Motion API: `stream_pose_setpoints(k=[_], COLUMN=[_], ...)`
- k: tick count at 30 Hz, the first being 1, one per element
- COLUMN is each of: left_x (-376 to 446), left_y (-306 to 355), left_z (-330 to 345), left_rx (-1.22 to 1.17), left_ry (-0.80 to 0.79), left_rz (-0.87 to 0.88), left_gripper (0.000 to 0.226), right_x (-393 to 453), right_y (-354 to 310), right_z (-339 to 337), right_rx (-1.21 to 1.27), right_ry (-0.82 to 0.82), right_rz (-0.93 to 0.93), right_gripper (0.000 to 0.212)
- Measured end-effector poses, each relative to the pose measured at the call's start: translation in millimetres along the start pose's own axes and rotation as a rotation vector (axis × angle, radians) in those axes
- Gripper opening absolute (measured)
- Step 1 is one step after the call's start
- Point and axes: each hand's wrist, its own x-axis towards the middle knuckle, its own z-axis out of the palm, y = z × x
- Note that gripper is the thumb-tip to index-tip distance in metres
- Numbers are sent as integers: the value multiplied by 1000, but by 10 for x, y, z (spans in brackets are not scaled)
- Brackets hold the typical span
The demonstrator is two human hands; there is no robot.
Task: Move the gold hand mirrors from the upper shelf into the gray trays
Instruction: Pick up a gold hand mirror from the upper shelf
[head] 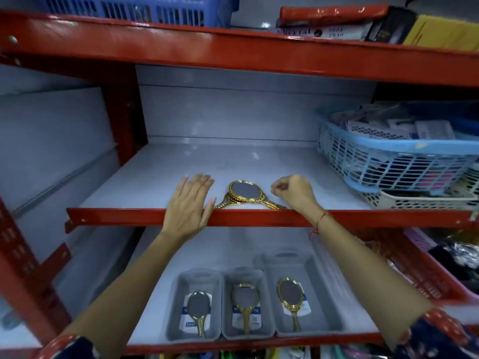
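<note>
gold hand mirrors (245,194) lie stacked at the front edge of the upper shelf (160,177), handles splayed left and right. likely light, rigid, glass fragile, metal finish slick; best taken by a handle. left hand (190,203) flat, released, thumb just beside the left handle. right hand (294,191) clenched loosely, apparently grasping nothing. stack count unclear; right handle partly hidden. three gray trays (305,270) below each hold one mirror.

Red steel shelving (233,47) with pale gray boards (181,167) and back panel (233,110); a light-blue basket (388,164), seemingly of packets, fills the shelf's right end.
</note>
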Motion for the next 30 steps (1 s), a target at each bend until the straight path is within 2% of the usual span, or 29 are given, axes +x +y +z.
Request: stream_pose_setpoints(k=[3,6,11,13,18,23,26,30], left_x=[-41,-99,-98,-100,-104,-105,-121,-113], left_y=[-102,-147,-203,-204,-225,-244,-249,-249], left_z=[64,155,261,297,345,372,364,362], left_rx=[84,162,205,201,180,131,117,90], left_ry=[-50,-57,89,159,280,336,334,331], left_rz=[-92,-81,-21,-3,29,64,70,78], left_gripper=[71,76,69,66,60,51,49,47], right_x=[72,135,292,327,389,381,276,-28], right_y=[45,-10,-148,-171,-166,-133,-139,-85], right_z=[6,14,-15,0,7,-75,-211,-378], right_rx=[14,-32,-75,-63,121,354,554,879], right_ry=[-134,-247,-403,-434,-483,-482,-434,-459], right_rz=[125,155,218,251,376,456,463,408], right_gripper=[28,38,59,54,43,36,37,43])
